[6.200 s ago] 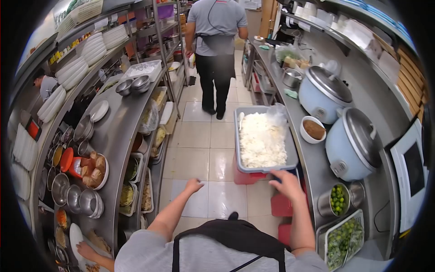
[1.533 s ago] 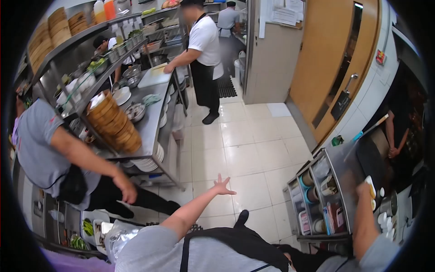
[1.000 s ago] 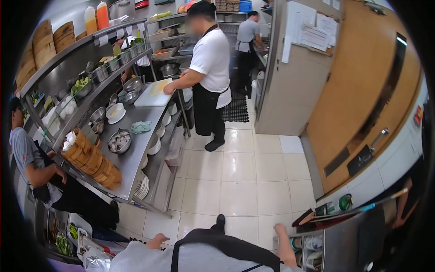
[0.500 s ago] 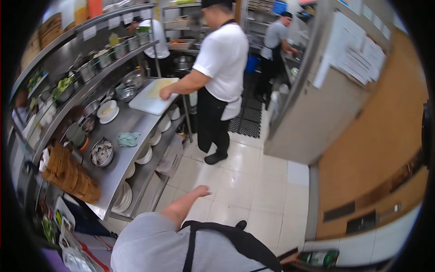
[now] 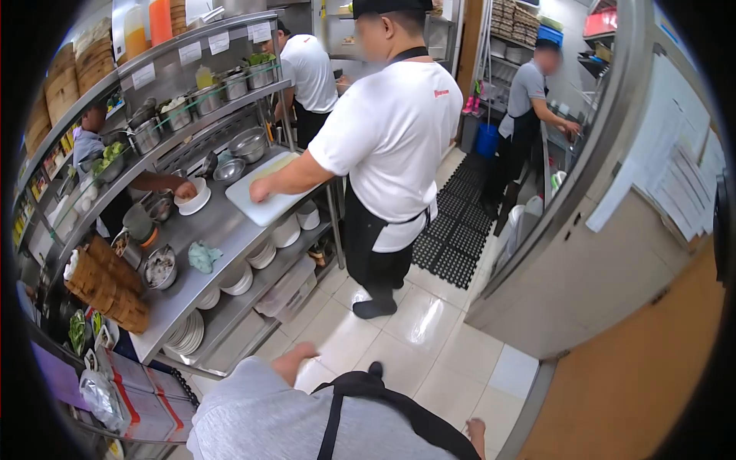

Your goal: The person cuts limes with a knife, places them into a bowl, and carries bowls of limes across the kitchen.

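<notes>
My left hand (image 5: 300,353) hangs over the tiled floor in front of my body, small in view, fingers loosely apart, with nothing visible in it. My right hand (image 5: 477,428) shows only in part at my right side, below the dark apron (image 5: 418,410); its fingers are too hidden to read. Neither hand touches anything that I can see. Nearest my left hand is the steel prep table (image 5: 222,264) with stacked plates (image 5: 186,335) on its lower shelf. On its top are a bowl (image 5: 161,267) of pale pieces, a green cloth (image 5: 204,257) and bamboo steamers (image 5: 107,295).
A co-worker in white (image 5: 391,138) stands ahead at a white cutting board (image 5: 264,195). Another co-worker's hand (image 5: 185,189) reaches into a white bowl (image 5: 195,201). Other people work farther back. A black rubber mat (image 5: 456,222) lies ahead; a wooden door (image 5: 621,383) stands right.
The view has moved forward and turned, so the co-worker in white looks nearer. My left hand has drawn back toward my body, and my right hand has come into view. A co-worker's hand reaches the white bowl.
</notes>
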`<state>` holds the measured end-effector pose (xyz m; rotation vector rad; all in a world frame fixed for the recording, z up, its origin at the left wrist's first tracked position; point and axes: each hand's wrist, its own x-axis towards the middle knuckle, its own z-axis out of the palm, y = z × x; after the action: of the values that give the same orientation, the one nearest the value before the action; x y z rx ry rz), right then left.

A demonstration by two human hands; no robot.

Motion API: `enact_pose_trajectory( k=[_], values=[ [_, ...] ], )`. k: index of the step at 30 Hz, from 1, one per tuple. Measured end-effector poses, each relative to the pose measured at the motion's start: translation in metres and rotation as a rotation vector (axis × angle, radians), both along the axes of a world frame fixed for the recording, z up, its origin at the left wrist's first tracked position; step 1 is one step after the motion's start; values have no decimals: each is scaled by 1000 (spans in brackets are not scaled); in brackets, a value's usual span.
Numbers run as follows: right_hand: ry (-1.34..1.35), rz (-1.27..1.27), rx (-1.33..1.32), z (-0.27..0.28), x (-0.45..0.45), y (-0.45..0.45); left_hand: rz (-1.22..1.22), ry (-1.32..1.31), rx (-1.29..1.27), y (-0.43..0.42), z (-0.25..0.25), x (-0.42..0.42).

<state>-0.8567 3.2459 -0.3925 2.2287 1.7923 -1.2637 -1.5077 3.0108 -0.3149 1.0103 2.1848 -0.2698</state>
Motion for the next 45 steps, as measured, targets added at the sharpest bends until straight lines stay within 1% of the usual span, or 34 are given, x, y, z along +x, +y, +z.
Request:
enact_pose_trajectory(
  k=[1, 2, 3, 4, 5, 8, 9, 11, 13, 14, 15, 17, 18, 19, 20, 23, 25, 26, 27, 28, 29, 30, 31, 32, 34, 36, 37, 38, 39, 40, 41, 42, 44, 45],
  values=[
    [31, 71, 202, 0, -22, 50, 20, 7, -5, -24, -40, -26],
    [40, 43, 236, 16, -53, 93, 146, -30, -204, -32, -29, -34],
    [108, 15, 246, 43, -82, 123, 147, -73, -82, -52, -33, -49],
    [178, -11, 267, 70, -112, 151, 200, -48, -183, -47, -48, -60],
    [173, -11, 273, 78, -131, 173, 251, -24, -280, -33, -35, -62],
    [197, 23, 236, 92, -173, 225, 195, -9, -166, 54, -59, -76],
    [152, 55, 151, 94, -182, 238, 143, -28, -123, 94, -62, -79],
    [106, 86, 19, 96, -186, 256, -76, -123, 104, 218, -62, -64],
    [75, 93, -80, 92, -184, 275, -312, -236, 323, 350, -30, -30],
    [34, 106, -135, 87, -184, 293, -429, -209, 171, 420, -4, -14],
    [40, 113, -126, 86, -189, 314, -436, -303, 253, 478, 26, 1],
    [-32, 365, -79, 94, -193, 346, -426, -363, 505, 566, 89, 26],
    [-48, 381, -86, 86, -196, 366, -482, -370, 595, 607, 92, 30],
    [-20, 444, -26, 81, -208, 393, -450, -366, 669, 633, 118, 32],
    [20, 508, 37, 76, -224, 418, -471, -372, 642, 657, 142, 29],
    [44, 643, 38, 96, -297, 493, -439, -317, 574, 708, 144, -2],
    [40, 676, -3, 90, -346, 551, -425, -216, 391, 725, 149, -37],
    [15, 765, 27, 107, -371, 578, -344, -169, 421, 730, 139, -58],
    [-14, 857, 55, 129, -398, 602, -259, -124, 450, 731, 114, -83],
    [14, 846, 58, 141, -425, 628, -188, -121, 449, 728, 85, -111],
    [42, 836, 61, 151, -450, 654, -48, -96, 506, 719, 73, -131],
    [41, 850, 62, 162, -473, 676, -17, -5, 348, 717, 45, -154],
    [98, 861, 196, 172, -496, 696, 97, -120, 214, 712, 54, -166],
    [165, 861, 334, 182, -524, 717, 204, -225, 80, 712, 77, -181],
    [205, 858, 355, 205, -579, 750, 240, -160, 64, 715, 58, -235],
    [183, 864, 371, 210, -600, 777, 315, -120, 44, 731, 12, -256],
    [175, 921, 377, 212, -613, 794, 357, -111, 45, 755, -1, -259],
    [170, 985, 380, 214, -626, 815, 365, -135, 61, 784, 2, -265],
    [156, 909, 276, 213, -632, 833, 305, -119, 39, 809, 10, -279],
    [144, 924, 271, 210, -633, 848, 246, -102, 16, 832, 17, -293],
    [55, 882, 265, 203, -630, 868, 260, -116, 56, 859, 21, -309],
    [-32, 838, 261, 191, -622, 890, 274, -129, 96, 885, 25, -325],
    [-105, 782, 306, 131, -595, 929, 318, -96, 225, 927, 63, -342],
    [-68, 748, 256, 123, -583, 935, 333, -78, 274, 946, 85, -347]
  ],
)
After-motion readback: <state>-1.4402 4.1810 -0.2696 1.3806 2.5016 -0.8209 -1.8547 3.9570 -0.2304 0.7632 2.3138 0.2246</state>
